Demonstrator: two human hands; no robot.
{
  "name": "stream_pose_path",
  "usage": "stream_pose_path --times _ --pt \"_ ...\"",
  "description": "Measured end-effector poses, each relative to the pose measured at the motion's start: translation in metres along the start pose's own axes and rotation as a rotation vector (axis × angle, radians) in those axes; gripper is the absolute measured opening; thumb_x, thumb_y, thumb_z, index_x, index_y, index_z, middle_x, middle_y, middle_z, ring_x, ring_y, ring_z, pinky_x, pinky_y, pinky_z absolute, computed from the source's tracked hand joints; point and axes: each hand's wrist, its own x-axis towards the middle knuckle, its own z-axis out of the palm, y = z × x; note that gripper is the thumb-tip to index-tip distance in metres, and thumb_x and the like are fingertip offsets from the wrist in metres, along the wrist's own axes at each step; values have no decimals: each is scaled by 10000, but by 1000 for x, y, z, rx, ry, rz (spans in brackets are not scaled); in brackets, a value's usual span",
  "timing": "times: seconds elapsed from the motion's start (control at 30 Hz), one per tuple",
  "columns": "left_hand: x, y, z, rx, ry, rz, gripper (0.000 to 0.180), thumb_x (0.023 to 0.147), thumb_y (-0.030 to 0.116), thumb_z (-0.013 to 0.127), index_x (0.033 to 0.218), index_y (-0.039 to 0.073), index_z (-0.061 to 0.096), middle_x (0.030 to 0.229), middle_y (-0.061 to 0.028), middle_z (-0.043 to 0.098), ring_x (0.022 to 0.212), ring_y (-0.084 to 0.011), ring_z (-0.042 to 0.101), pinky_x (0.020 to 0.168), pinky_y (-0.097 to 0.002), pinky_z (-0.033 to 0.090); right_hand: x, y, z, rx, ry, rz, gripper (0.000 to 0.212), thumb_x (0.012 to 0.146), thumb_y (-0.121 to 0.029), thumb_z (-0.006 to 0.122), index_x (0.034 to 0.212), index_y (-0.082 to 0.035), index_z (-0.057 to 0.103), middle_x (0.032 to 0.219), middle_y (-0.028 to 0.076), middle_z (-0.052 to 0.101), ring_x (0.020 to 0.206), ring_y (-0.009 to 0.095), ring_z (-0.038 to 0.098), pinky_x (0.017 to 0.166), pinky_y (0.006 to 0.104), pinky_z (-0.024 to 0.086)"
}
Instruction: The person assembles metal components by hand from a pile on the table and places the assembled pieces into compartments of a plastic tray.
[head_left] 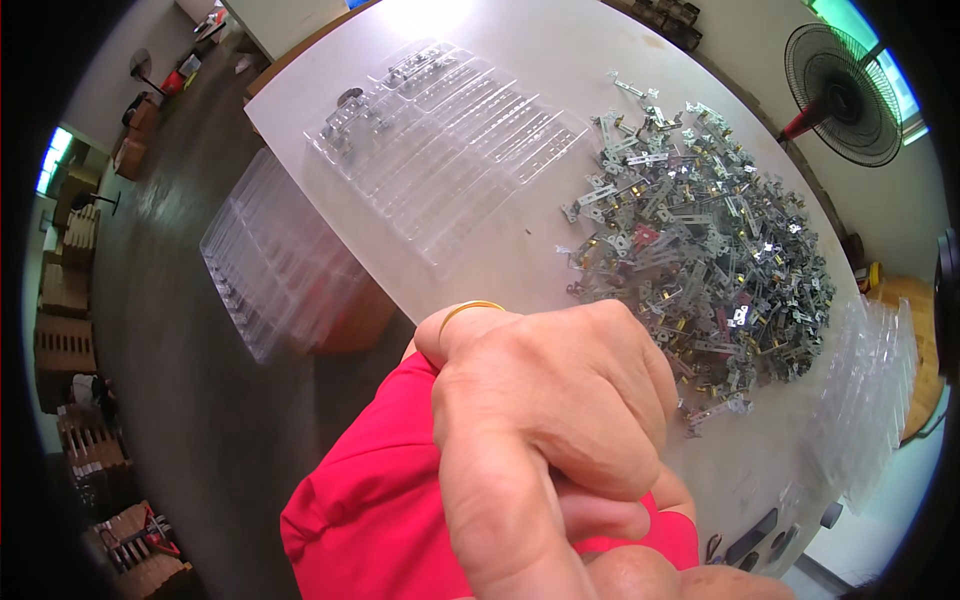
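Near centre, close under the camera: left hand [550,420] curled shut into a fist, knuckles up, thumb running down toward the near edge. Gold ring [470,308] on one finger at the far-left side of the fist. Wrapped inside the fist: fingers of the right hand [640,560], one fingertip poking out at the near right. Right hand otherwise mostly hidden or cut off by the near edge; spread or closed, cannot tell. Cannot tell whether any part sits inside the clasp. Red sleeve [370,520] just near-left of the hands.

Beyond the fist, on the white table [560,50]:
- pile of small metal parts [700,240], silver with some brass-coloured bits, loose heap to the far right of the hands, nearest strays just beside the knuckles, not touched.
- clear plastic tray [450,140] with rows of long compartments, far left of the pile and apart from it; a few metal pieces in its far-left compartments, the rest looking unfilled.

Off the left table edge: stack of clear trays [270,270]. At the right table edge: second stack of clear trays [870,380]. Dark tools [760,535] at near right, too small to identify. Far right: standing fan [840,90]. Far left, on the floor: cardboard boxes [65,290].
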Motion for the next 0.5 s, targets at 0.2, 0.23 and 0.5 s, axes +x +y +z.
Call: stream_pose_path --times 0.2,0.23,0.5 --pt "-6 0 0 -39 25 21 690 793 -184 393 1133 365 637 501 37 293 359 -82 222 384 -255 168 1 4 1 15 -2 -30 180 786 -205 745 819 -79 622 805 109 608 763 316 615 677 416 491" --pt "-7 -2 -2 -29 13 31 604 814 -173 407 1094 309 639 502 37 300 359 -76 227 384 -254 169 1 5 -1 10 3 -29 185 786 -212 748 818 -79 624 807 109 609 765 316 615 680 416 491" --pt "-1 11 0 93 2 35 139 890 -95 518 910 41 539 511 -25 457 343 -86 297 390 -252 167 26 -32 -28 47 -152 -92 193 808 -154 745 909 -57 612 865 113 619 808 310 640 699 407 519"
